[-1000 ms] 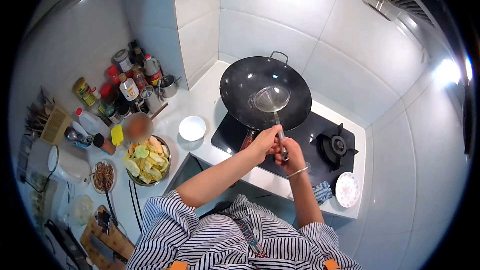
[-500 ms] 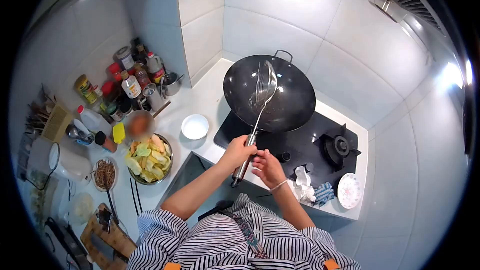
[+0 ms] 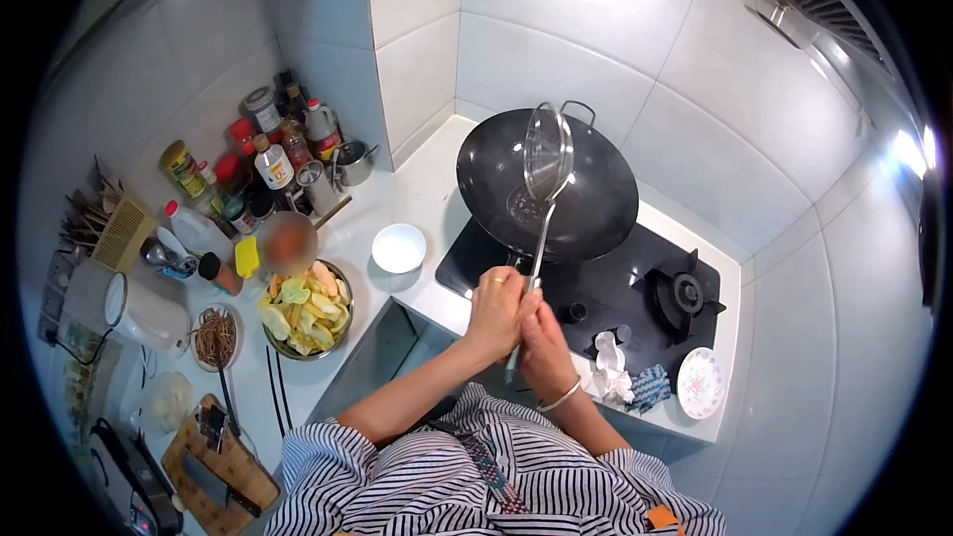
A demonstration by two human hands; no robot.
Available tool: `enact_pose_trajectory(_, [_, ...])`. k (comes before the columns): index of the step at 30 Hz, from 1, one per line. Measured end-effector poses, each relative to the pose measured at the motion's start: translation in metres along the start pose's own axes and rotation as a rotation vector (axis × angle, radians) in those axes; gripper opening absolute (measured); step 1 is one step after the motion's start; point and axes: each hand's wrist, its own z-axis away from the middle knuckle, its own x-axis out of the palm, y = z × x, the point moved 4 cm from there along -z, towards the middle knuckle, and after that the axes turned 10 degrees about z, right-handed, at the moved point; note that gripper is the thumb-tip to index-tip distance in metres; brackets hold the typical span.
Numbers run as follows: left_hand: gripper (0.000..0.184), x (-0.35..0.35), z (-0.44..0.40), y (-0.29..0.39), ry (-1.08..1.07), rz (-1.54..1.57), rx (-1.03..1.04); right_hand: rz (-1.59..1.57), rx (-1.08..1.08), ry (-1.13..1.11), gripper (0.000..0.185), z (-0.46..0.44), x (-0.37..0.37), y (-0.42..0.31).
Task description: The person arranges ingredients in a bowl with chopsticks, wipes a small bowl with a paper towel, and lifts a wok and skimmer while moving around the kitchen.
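A long-handled wire skimmer (image 3: 548,154) is held tilted over the inside of a black wok (image 3: 606,203). My left hand (image 3: 496,310) is closed around the skimmer's handle. Against it, my right hand (image 3: 548,342) is also closed on the handle, whose end sticks out below both hands. The wok sits on the left side of the black stove (image 3: 635,283), its loop handle toward the wall. Some small drops or bits show on the wok's inner surface. Most of the wok's near handle is hidden behind my left hand.
Left of the wok are a white bowl (image 3: 399,249), a bowl of sliced vegetables (image 3: 306,310) and several seasoning bottles (image 3: 273,164). A cutting board with a knife (image 3: 204,476) lies lower left. A floral plate (image 3: 701,383) and a blue cloth (image 3: 650,389) lie right, near a bare burner (image 3: 683,295).
My right hand has gone from loosely open beside the handle to closed on it. The skimmer has turned and risen slightly, so its round mesh shows more openly. The view has shifted a little.
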Motion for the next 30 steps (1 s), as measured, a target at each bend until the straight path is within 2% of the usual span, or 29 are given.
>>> enact_pose_trajectory(1, [0.027,0.006,-0.004,0.001,-0.065,0.064,0.042,0.06,0.057,-0.042,0.032,0.004,-0.006,-0.014])
enact_pose_trajectory(2, [0.026,0.01,-0.008,0.003,-0.113,0.162,0.022,0.126,0.135,0.083,0.035,-0.001,-0.015,-0.022])
enact_pose_trajectory(4, [0.026,0.021,-0.011,-0.008,-0.259,0.238,-0.012,0.086,0.068,0.05,0.036,-0.017,-0.043,-0.019])
enact_pose_trajectory(6, [0.026,0.009,-0.001,-0.004,-0.189,0.153,0.049,0.27,0.083,0.13,0.036,-0.03,-0.067,-0.02])
enact_pose_trajectory(8, [0.027,-0.007,0.012,-0.003,-0.118,0.063,0.107,0.285,0.19,0.18,0.041,-0.041,-0.09,-0.02])
enact_pose_trajectory(11, [0.028,-0.023,0.032,-0.018,-0.13,0.184,-0.12,0.358,0.235,0.193,0.042,-0.054,-0.113,-0.013])
enact_pose_trajectory(14, [0.028,-0.031,0.042,-0.023,-0.101,0.179,-0.121,0.367,0.259,0.246,0.041,-0.057,-0.12,-0.006])
enact_pose_trajectory(16, [0.028,-0.034,0.046,-0.026,-0.096,0.199,-0.153,0.376,0.257,0.291,0.023,-0.058,-0.121,-0.004])
enact_pose_trajectory(20, [0.028,-0.037,0.051,-0.034,-0.086,0.204,-0.168,0.374,0.269,0.317,0.018,-0.062,-0.112,0.0])
enact_pose_trajectory(24, [0.028,-0.041,0.053,-0.035,-0.074,0.234,-0.187,0.286,0.342,0.302,0.012,-0.064,-0.093,0.01])
enact_pose_trajectory(27, [0.027,-0.043,0.053,-0.036,-0.064,0.268,-0.187,-0.011,0.369,0.196,0.003,-0.068,-0.066,0.016])
enact_pose_trajectory(28, [0.028,-0.046,0.053,-0.035,-0.049,0.287,-0.21,-0.011,0.366,0.191,0.003,-0.073,-0.062,0.016])
enact_pose_trajectory(30, [0.028,-0.048,0.054,-0.038,-0.028,0.299,-0.228,-0.311,0.447,0.107,0.005,-0.083,-0.048,0.019])
